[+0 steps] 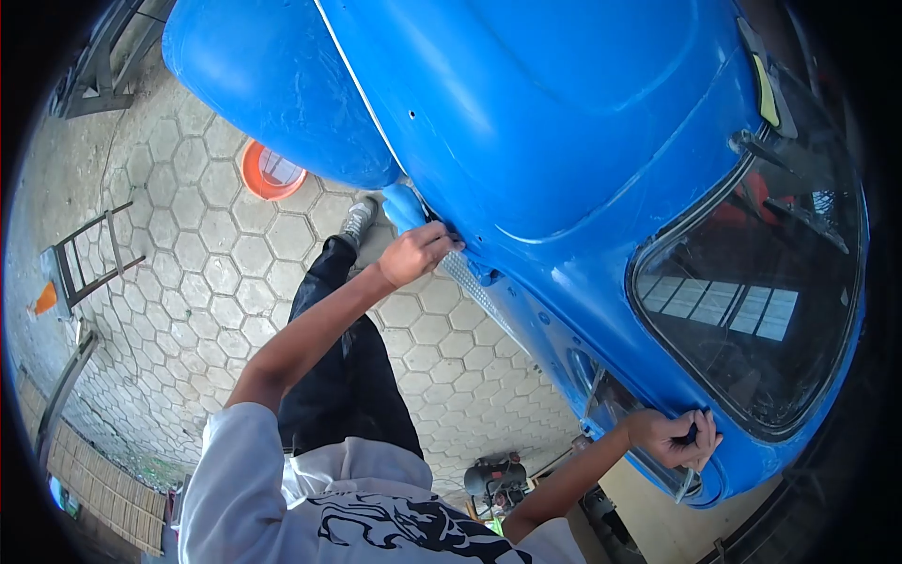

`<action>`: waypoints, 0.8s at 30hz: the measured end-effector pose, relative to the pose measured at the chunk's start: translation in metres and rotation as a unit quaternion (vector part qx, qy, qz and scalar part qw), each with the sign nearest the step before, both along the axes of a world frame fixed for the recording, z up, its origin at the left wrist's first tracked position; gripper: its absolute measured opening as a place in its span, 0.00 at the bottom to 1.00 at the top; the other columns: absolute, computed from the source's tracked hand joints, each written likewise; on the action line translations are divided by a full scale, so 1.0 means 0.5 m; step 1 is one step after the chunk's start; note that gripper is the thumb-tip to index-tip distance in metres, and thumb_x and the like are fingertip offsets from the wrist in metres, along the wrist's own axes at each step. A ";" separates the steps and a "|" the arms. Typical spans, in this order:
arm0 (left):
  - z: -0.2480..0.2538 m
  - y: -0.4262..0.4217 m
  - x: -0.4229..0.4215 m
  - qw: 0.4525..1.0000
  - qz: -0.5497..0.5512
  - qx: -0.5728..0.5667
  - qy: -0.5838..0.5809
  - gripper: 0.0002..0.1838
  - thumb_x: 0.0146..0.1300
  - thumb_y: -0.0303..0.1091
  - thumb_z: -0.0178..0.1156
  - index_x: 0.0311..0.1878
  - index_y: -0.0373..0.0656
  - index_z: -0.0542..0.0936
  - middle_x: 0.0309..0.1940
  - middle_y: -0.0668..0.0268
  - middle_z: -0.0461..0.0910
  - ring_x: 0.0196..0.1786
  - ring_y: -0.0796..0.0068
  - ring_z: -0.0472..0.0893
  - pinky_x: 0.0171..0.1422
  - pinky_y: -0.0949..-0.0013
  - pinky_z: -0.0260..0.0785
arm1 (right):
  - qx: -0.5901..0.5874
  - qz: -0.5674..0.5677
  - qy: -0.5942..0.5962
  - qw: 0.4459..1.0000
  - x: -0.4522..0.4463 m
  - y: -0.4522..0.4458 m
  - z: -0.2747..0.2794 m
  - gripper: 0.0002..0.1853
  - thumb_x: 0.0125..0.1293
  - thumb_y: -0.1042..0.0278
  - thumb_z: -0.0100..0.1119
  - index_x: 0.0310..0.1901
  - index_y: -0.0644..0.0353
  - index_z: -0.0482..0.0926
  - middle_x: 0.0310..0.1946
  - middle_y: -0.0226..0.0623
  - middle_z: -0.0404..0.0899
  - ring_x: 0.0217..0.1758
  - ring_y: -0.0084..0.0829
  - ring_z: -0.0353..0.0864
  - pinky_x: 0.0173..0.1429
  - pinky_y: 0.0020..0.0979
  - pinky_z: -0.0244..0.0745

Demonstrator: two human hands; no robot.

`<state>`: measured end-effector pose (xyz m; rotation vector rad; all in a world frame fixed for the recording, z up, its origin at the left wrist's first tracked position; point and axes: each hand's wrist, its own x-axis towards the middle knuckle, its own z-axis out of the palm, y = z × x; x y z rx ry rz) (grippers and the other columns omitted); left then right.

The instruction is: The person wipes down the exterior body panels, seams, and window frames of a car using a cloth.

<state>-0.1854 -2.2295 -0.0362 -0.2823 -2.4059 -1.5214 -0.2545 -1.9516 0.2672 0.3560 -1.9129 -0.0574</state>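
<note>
A blue car with a rounded bonnet (526, 103) fills the upper right, its windscreen (742, 291) edged in black rubber. My left hand (418, 254) is closed in a pinch at the body edge behind the front fender (272, 85); what its fingers hold, if anything, is hidden. Just beyond it a light blue piece (404, 205) lies against the fender's end. My right hand (672, 437) has curled fingers against the roof edge beside the windscreen corner. Something small and dark shows between those fingers, too small to name.
An orange basin (272, 170) stands on the hexagonal paving (249, 254). To the left is a metal frame (94, 254). A compressor-like machine (498, 484) sits below the car's side. Wipers (780, 155) and a yellow-and-grey pad (769, 92) rest by the windscreen.
</note>
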 end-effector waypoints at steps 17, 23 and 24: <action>-0.232 0.012 0.026 1.000 0.005 -0.002 -0.028 0.12 0.53 0.22 0.62 0.42 0.46 0.84 0.34 0.64 0.76 0.35 0.63 0.81 0.40 0.63 0.77 | 0.034 0.059 0.007 0.998 0.010 0.003 -0.060 0.05 0.59 0.76 0.55 0.29 0.66 0.79 0.33 0.42 0.76 0.50 0.40 0.78 0.74 0.53 0.60; -0.331 0.025 0.042 0.998 0.024 0.029 -0.047 0.15 0.52 0.22 0.64 0.45 0.48 0.84 0.36 0.64 0.77 0.39 0.62 0.81 0.42 0.62 0.78 | -0.073 0.170 -0.359 0.915 0.231 -0.170 -0.326 0.13 0.64 0.55 0.54 0.32 0.55 0.74 0.48 0.44 0.74 0.60 0.46 0.67 0.69 0.59 0.57; -0.322 0.023 0.044 0.998 0.023 0.029 -0.043 0.15 0.52 0.23 0.64 0.45 0.47 0.84 0.36 0.64 0.77 0.39 0.62 0.81 0.43 0.62 0.78 | -0.165 0.156 -0.455 0.861 0.309 -0.174 -0.410 0.11 0.62 0.57 0.58 0.33 0.56 0.75 0.45 0.44 0.75 0.54 0.44 0.71 0.64 0.54 0.64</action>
